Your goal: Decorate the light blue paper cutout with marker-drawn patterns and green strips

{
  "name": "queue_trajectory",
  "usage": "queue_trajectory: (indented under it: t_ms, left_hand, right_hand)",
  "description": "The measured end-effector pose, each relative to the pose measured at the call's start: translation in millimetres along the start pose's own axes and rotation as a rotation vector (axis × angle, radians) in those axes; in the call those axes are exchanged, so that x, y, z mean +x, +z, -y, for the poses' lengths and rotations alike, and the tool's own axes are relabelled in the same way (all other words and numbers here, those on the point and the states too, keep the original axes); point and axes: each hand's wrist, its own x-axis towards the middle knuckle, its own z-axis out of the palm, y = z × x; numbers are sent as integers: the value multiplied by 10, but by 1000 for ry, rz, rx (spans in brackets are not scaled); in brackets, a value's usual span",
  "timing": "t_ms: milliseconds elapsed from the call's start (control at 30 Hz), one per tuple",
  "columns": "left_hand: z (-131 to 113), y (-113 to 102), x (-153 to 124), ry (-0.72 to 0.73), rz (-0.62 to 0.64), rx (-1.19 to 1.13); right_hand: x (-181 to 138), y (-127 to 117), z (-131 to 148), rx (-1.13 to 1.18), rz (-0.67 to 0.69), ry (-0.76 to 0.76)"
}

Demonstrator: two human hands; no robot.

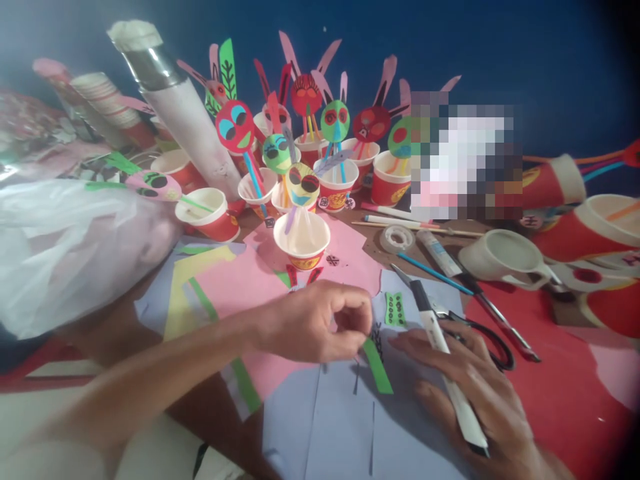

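Observation:
My left hand (320,323) reaches in from the left and pinches the upper end of a green paper strip (379,368) lying on a lavender paper sheet (330,420). My right hand (470,387) rests on the same sheet with fingers stretched flat toward the strip, and a white craft knife (443,350) lies between its fingers, blade tip pointing up-left. A small green paper piece with black dots (395,309) lies just above the hands.
Several red and white paper cups with paper faces on straws (303,237) crowd the back. Scissors (493,333), a tape roll (397,238), a glue tube (440,253), a white mug (503,257) lie right; a plastic bag (65,253) left.

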Motion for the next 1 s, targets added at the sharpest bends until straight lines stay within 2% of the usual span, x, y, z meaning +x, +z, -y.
queue_trajectory:
  t_ms: [167, 300, 367, 500, 567, 633, 700, 767, 833, 933, 1000]
  left_hand:
    - [44, 201, -48, 20, 33, 33]
    - [37, 346, -127, 70, -44, 109]
    - [17, 361, -147, 56, -41, 105]
    - [-90, 134, -181, 15, 8, 53]
    - [-156, -62, -215, 41, -141, -31]
    - [-196, -238, -247, 50, -253, -205]
    - [-196, -352, -258, 55, -302, -461]
    - [-164, -408, -236, 22, -348, -742]
    - [-124, -439, -198, -22, -455, -945]
    - [-84, -507, -190, -30, -629, -984]
    - [-70, -566, -254, 9, -647, -798]
  right_hand:
    - [51, -58, 127, 75, 36, 170]
    - [106, -28, 271, 144, 25, 242]
    - [109, 8, 295, 171, 33, 255]
    - [77, 75, 264, 114, 61, 174]
    - [64, 95, 260, 79, 65, 119]
    - [62, 111, 277, 59, 66, 69]
    - [63, 128, 299, 43, 63, 20]
    - [61, 147, 312, 46, 75, -61]
    - [50, 166, 322, 62, 95, -122]
    - [27, 188, 355, 85, 122, -117]
    - [14, 195, 386, 85, 149, -100]
